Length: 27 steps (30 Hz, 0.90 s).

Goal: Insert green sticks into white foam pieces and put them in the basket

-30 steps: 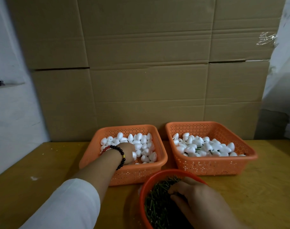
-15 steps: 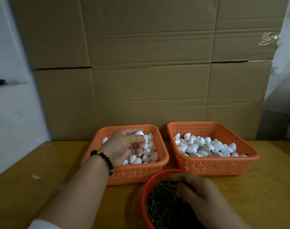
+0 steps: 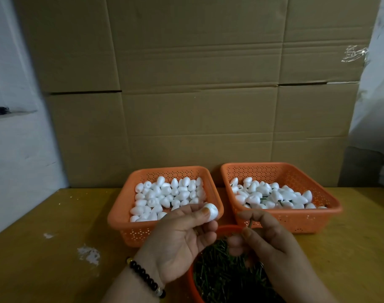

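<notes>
Insertion step: left hand (image 3: 178, 239) grip pinches one foam piece (image 3: 210, 212), right hand (image 3: 272, 243) at 3 o'clock pinches a green stick (image 3: 250, 222); next, likely align stick tip with foam.

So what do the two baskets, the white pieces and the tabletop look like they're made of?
Left basket and right basket: orange moulded plastic by the look, matte, walls pierced with small holes. White pieces: probably foam, matte and slightly grainy, egg-shaped; the left hand pinches one. Tabletop: yellowish, worn, with white scuffs; likely painted or laminated board, cannot tell which.
</notes>
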Each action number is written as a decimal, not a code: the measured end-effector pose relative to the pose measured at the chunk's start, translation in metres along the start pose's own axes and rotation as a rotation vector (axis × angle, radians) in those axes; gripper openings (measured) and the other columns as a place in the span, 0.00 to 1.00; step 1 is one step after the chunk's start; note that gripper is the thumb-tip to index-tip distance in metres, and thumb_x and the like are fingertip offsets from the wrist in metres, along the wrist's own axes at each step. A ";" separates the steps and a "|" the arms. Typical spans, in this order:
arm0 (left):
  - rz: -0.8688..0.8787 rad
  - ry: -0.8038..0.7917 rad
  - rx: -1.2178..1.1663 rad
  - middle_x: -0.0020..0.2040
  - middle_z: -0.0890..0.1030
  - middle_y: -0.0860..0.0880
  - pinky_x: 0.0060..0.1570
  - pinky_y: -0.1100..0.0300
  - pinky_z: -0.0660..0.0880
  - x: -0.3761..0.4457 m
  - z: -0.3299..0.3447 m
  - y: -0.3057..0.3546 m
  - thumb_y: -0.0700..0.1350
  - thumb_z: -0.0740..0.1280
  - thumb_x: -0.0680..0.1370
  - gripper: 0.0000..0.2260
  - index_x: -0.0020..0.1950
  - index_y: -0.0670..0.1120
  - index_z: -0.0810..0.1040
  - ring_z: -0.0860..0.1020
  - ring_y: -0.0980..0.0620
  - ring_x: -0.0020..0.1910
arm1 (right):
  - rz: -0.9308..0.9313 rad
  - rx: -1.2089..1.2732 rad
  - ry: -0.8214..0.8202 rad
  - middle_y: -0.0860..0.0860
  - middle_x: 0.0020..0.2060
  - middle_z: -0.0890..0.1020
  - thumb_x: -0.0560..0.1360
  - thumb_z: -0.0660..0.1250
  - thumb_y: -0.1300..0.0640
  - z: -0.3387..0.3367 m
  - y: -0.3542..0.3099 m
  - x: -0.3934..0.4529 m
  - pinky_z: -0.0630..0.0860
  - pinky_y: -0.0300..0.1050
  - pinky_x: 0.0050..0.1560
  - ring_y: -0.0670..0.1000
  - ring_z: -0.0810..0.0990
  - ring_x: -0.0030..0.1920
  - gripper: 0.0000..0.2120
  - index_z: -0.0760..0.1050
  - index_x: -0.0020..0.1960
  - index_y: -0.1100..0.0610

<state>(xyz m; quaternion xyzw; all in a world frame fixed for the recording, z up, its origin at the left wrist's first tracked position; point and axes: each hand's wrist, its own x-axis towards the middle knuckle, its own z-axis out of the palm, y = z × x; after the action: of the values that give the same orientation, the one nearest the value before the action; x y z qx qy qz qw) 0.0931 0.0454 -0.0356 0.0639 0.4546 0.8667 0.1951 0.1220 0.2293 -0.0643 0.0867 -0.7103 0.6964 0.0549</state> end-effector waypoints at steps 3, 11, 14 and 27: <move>-0.034 -0.029 -0.020 0.42 0.81 0.40 0.31 0.60 0.79 -0.001 0.002 -0.002 0.34 0.70 0.69 0.11 0.51 0.37 0.79 0.79 0.50 0.35 | -0.036 0.001 0.035 0.58 0.38 0.85 0.76 0.63 0.62 -0.002 -0.002 0.000 0.75 0.39 0.30 0.56 0.85 0.39 0.09 0.73 0.56 0.55; -0.032 -0.045 0.020 0.40 0.81 0.40 0.32 0.59 0.79 -0.002 0.001 -0.005 0.29 0.68 0.67 0.10 0.44 0.39 0.83 0.81 0.48 0.35 | -0.156 -0.013 0.075 0.60 0.32 0.84 0.66 0.70 0.56 -0.008 -0.007 -0.001 0.76 0.37 0.30 0.56 0.83 0.32 0.07 0.80 0.42 0.58; -0.044 -0.047 0.013 0.41 0.81 0.40 0.33 0.60 0.79 -0.003 0.002 -0.007 0.27 0.67 0.67 0.16 0.52 0.37 0.80 0.81 0.49 0.35 | -0.148 0.035 0.059 0.62 0.29 0.82 0.65 0.71 0.57 -0.008 -0.011 -0.003 0.76 0.38 0.27 0.55 0.81 0.27 0.05 0.81 0.38 0.58; -0.053 -0.090 0.013 0.42 0.81 0.38 0.33 0.57 0.80 -0.002 0.005 -0.013 0.32 0.68 0.71 0.12 0.54 0.37 0.78 0.81 0.47 0.36 | -0.253 -0.005 0.147 0.55 0.30 0.81 0.69 0.66 0.52 -0.006 -0.014 -0.004 0.73 0.36 0.28 0.47 0.77 0.28 0.09 0.84 0.43 0.52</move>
<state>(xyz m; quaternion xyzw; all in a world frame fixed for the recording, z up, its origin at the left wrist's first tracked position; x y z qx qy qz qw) 0.1002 0.0548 -0.0434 0.0919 0.4525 0.8546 0.2377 0.1282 0.2354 -0.0510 0.1240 -0.6896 0.6866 0.1941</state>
